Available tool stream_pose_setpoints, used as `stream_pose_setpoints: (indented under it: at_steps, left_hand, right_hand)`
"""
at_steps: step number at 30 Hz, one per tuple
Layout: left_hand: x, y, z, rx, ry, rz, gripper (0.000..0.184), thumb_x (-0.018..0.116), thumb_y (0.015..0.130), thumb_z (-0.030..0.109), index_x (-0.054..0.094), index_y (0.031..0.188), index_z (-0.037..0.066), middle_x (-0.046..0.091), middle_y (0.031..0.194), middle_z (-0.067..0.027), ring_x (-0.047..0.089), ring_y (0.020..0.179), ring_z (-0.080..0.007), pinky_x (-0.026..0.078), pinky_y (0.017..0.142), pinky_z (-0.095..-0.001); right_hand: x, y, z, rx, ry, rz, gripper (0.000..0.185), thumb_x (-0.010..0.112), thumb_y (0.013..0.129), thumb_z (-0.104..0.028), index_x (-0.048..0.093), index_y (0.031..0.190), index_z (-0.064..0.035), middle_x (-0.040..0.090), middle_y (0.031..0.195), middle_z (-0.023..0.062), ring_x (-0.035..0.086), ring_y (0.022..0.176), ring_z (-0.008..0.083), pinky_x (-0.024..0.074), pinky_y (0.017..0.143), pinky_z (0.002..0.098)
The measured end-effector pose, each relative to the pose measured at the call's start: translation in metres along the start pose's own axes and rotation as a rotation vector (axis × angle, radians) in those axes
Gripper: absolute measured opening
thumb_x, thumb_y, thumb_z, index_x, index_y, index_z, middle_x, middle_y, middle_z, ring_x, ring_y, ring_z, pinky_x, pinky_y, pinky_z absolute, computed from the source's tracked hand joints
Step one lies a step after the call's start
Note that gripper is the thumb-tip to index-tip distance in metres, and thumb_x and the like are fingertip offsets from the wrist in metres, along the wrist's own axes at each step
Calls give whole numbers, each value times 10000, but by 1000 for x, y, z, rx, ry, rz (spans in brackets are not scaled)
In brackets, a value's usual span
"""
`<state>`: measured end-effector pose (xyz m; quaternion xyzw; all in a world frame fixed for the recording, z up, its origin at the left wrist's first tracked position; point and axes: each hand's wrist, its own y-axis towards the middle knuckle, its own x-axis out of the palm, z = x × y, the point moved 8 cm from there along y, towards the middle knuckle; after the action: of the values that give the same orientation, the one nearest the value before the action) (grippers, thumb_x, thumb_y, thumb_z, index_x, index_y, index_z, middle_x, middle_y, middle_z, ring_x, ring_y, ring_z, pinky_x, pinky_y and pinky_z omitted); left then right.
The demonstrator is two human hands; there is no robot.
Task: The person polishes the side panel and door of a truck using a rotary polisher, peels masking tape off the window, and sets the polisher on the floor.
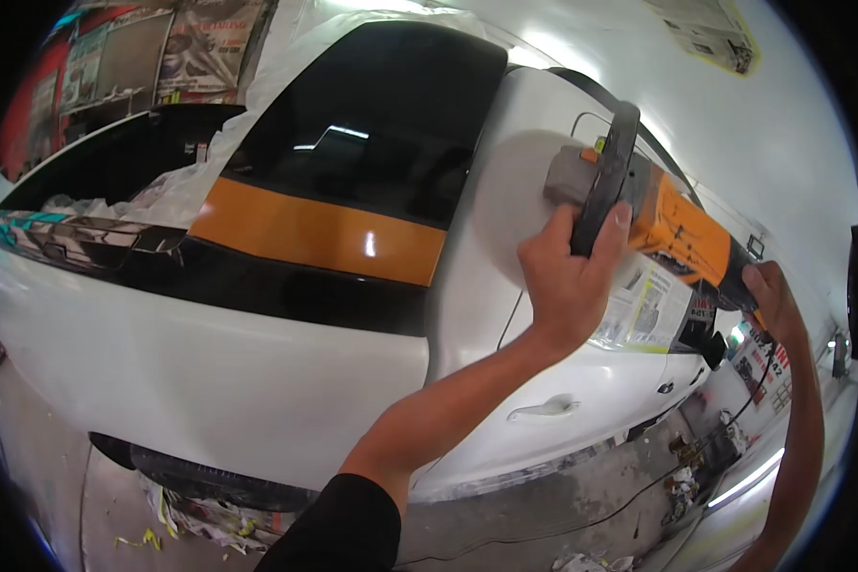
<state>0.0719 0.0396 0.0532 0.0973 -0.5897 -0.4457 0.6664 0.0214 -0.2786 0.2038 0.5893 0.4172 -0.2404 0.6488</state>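
Diagonally, the orange polisher (686, 227) lies over the white rear pillar (534, 100), its long axis running down rightward from head to tail, the left hand (574, 284), nearer the blurred pad (513, 195), wrapped around the black handle (602, 176), the right hand (777, 300) clasping the tail end (732, 275).

A glossy white-painted vehicle (286, 372) with black-and-orange panelling stands side-on. Before its upper cab, a long orange-and-grey power tool (688, 225) with a black loop handle (622, 138) slants, grey head nearest the vehicle; their contact is unclear.
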Motion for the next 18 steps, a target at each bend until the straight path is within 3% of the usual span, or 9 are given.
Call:
stream_pose_setpoints:
  at_steps: [4, 6, 8, 11, 12, 18]
  left_hand:
    - [-3, 11, 7, 76, -54, 24, 407, 723, 926, 290, 566, 711, -18, 553, 558, -51, 474, 531, -72, 403, 486, -305]
    - [5, 49, 7, 75, 45, 41, 422, 706, 944, 308, 590, 703, -19, 531, 604, 21, 434, 593, -39, 354, 514, -263]
    - [13, 80, 1, 176, 35, 92, 411, 711, 940, 300, 606, 713, -26, 508, 605, 37, 417, 596, -34, 344, 512, -257]
    - [14, 102, -3, 144, -103, 110, 411, 717, 932, 304, 619, 723, -36, 501, 608, 35, 417, 597, -40, 345, 513, -260]
    - [11, 101, 0, 154, -143, 121, 418, 714, 933, 306, 611, 711, -33, 503, 609, 35, 416, 594, -42, 346, 513, -261]
    - [-28, 49, 20, 82, -41, 203, 453, 719, 936, 323, 560, 682, -17, 504, 589, 28, 415, 587, -43, 342, 514, -261]
  right_hand:
    - [-10, 3, -13, 87, -13, 44, 777, 455, 954, -678, 560, 614, 12, 475, 459, 32, 458, 365, 120, 361, 381, 303]
    - [-24, 13, -38, 67, -15, 72, 769, 451, 966, -663, 559, 611, 10, 466, 456, 25, 450, 361, 119, 355, 377, 296]
    - [-38, 29, -53, 44, -57, 100, 756, 429, 992, -634, 556, 602, 2, 445, 447, 13, 427, 348, 113, 343, 368, 278]
    - [-44, 34, -85, 117, -66, 103, 768, 421, 986, -650, 558, 607, 3, 441, 445, 18, 416, 341, 110, 340, 362, 280]
    - [-50, 34, -87, 155, -92, 234, 783, 412, 978, -671, 559, 621, 11, 436, 445, 18, 417, 339, 107, 337, 354, 282]
    - [-41, 36, -84, 25, -109, -19, 760, 441, 965, -675, 550, 655, 10, 426, 448, 12, 422, 343, 103, 319, 347, 270]
